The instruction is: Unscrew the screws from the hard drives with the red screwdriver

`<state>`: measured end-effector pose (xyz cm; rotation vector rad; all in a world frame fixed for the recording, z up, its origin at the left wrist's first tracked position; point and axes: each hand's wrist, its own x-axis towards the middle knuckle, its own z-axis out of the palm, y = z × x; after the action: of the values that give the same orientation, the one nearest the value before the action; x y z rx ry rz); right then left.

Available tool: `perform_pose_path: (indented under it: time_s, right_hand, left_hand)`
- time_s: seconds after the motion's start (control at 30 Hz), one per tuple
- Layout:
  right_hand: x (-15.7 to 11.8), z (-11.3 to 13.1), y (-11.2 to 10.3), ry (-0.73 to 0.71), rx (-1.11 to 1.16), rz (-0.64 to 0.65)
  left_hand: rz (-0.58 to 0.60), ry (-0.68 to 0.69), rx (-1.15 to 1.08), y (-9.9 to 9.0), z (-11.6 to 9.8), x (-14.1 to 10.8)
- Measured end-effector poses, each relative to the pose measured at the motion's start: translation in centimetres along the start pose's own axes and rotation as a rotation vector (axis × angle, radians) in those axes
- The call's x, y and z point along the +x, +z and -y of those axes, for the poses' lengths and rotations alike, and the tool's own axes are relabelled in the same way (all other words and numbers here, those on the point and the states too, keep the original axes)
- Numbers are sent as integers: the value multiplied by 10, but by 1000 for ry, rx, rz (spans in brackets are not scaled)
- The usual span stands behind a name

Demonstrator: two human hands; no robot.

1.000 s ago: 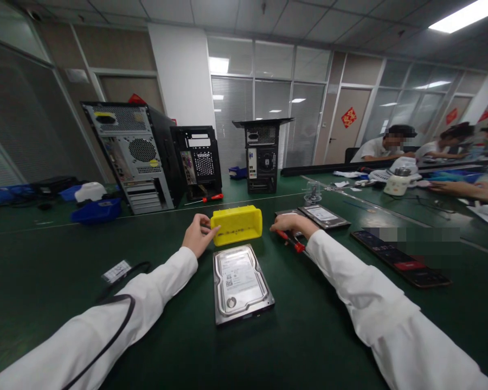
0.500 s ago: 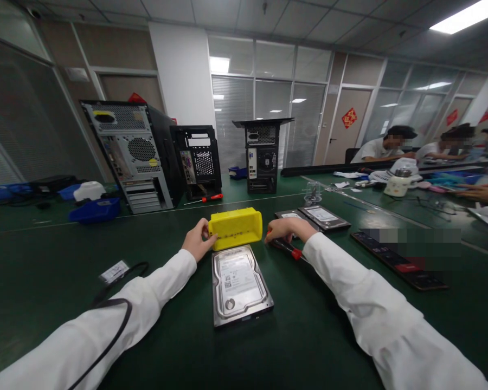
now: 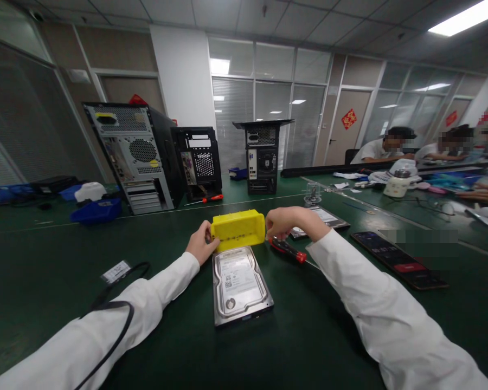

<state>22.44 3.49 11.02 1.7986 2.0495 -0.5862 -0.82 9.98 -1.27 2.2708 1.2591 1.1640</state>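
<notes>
A yellow plastic parts bin (image 3: 239,223) stands on the green table with its open side tilted toward me, several tiny dark pieces, likely screws, inside. My left hand (image 3: 202,242) grips its left end between thumb and fingers. At the bin's right end is my right hand (image 3: 282,221), its fingers curled against the rim; the fingertips are partly hidden. Just below that hand lies a black and red screwdriver (image 3: 288,250), its shaft pointing right toward my sleeve. Directly in front of the bin a hard drive (image 3: 242,284) lies flat, label up.
Behind my right hand lie more hard drives (image 3: 329,218), with a clear plastic container (image 3: 312,194) beyond. A phone (image 3: 396,260) lies at the right. Computer cases (image 3: 140,157) and another screwdriver (image 3: 211,199) are at the back; a blue bin (image 3: 96,211) sits left. People work at far right.
My right hand has moved up and left from beside the screwdriver to the bin's right end. The screwdriver now shows more fully below it. The bin has shifted slightly right.
</notes>
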Motion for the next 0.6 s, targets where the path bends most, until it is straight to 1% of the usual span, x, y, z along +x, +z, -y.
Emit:
perform_pose_path:
  time_s: [0.1,0.17,0.23,0.3,0.43,0.6]
  right_hand:
    - [6,14,8,-130,-19,-85]
    - [19,25,19,-184,-54,-216]
    - [34,33,32,-191,-97,-368]
    - [48,38,43,-196,-129,-468]
    - [63,35,54,-218,-180,-556]
    - [70,33,57,-219,-244,-575]
  left_hand:
    - [-2,-5,-8,0,-2,0]
    - [3,-8,-10,0,-3,-1]
    - [14,-7,-12,-1,-5,-1]
    - [26,-3,-16,-1,-7,-2]
    - [30,1,-22,0,-9,-3]
    - [32,-5,-20,1,-10,-4]
